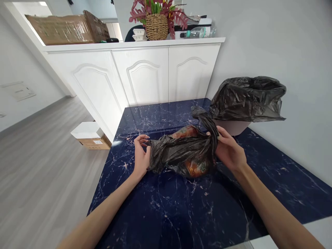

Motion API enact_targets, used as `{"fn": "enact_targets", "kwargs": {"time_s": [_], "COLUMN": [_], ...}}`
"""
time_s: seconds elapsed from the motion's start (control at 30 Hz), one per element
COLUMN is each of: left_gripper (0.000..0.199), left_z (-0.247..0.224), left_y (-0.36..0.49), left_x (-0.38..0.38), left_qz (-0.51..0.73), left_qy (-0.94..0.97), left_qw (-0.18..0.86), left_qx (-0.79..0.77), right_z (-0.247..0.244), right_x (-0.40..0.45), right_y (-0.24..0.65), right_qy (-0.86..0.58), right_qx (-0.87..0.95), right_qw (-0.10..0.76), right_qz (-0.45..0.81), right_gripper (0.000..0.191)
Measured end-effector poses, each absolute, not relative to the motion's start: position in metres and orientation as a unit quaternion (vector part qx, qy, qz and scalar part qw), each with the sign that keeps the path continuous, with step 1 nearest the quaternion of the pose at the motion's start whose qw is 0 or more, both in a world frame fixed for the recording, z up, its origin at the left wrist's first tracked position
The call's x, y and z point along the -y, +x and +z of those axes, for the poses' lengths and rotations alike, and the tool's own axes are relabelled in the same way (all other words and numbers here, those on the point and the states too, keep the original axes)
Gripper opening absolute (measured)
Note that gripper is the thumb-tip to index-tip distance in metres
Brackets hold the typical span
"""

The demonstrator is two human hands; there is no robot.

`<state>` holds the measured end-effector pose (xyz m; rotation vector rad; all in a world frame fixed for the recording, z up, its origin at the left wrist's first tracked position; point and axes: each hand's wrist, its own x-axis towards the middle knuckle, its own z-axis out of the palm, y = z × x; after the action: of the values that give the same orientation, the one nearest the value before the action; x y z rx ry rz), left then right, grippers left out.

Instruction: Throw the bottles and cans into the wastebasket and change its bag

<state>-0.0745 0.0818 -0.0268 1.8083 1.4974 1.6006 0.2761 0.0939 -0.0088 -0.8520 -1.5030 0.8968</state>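
Observation:
A filled black plastic bag [181,152] lies on the dark blue marbled table [166,211], with orange and reddish contents showing through its thin film. At the bag's left end is my left hand [141,155], its fingers curled and closed on the gathered plastic. My right hand [229,148] pinches the twisted neck of the bag at the right, thumb and fingers closed around it. The loose end of the neck sticks up and to the left above that hand.
Behind my right hand stands a bin [233,127] lined with a black bag [249,100]. White cabinets [147,76] border the table's far side, carrying a cardboard box [64,29], a wicker plant basket [156,27] and a bottle [198,32]. Another box [90,135] sits on the floor.

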Motion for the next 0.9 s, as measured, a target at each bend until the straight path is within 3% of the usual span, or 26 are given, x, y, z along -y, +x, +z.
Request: {"fn": "enact_targets", "kwargs": {"time_s": [0.13, 0.17, 0.23, 0.33, 0.47, 0.6, 0.73, 0.9], "left_gripper": [0.068, 0.066, 0.044, 0.02, 0.031, 0.04, 0.038, 0.023], "left_z": [-0.012, -0.009, -0.003, 0.007, 0.026, 0.045, 0.061, 0.082], "left_y": [-0.064, -0.062, -0.058, -0.055, -0.055, -0.06, -0.065, -0.065], "left_x": [-0.059, -0.054, -0.047, -0.041, -0.038, -0.041, -0.045, -0.031], "left_qz": [0.498, 0.474, 0.441, 0.477, 0.53, 0.558, 0.587, 0.57], "left_qy": [0.736, 0.765, 0.798, 0.772, 0.714, 0.667, 0.615, 0.619], "left_qw": [0.084, 0.056, 0.009, 0.039, 0.114, 0.143, 0.154, 0.173], "left_qx": [-0.451, -0.432, -0.411, -0.418, -0.443, -0.473, -0.504, -0.512], "right_z": [-0.007, -0.006, -0.006, -0.005, 0.001, 0.006, 0.009, 0.022], "right_x": [-0.091, -0.09, -0.089, -0.087, -0.082, -0.079, -0.077, -0.058], "right_y": [0.276, 0.276, 0.275, 0.275, 0.277, 0.277, 0.276, 0.286], "right_qy": [-0.34, -0.335, -0.328, -0.324, -0.325, -0.322, -0.317, -0.308], "right_qx": [0.554, 0.543, 0.534, 0.516, 0.52, 0.547, 0.545, 0.516], "right_qw": [0.593, 0.6, 0.61, 0.62, 0.613, 0.596, 0.605, 0.631], "right_qz": [0.476, 0.483, 0.486, 0.494, 0.498, 0.493, 0.486, 0.49], "right_gripper": [0.034, 0.029, 0.022, 0.02, 0.02, 0.033, 0.039, 0.027]}}
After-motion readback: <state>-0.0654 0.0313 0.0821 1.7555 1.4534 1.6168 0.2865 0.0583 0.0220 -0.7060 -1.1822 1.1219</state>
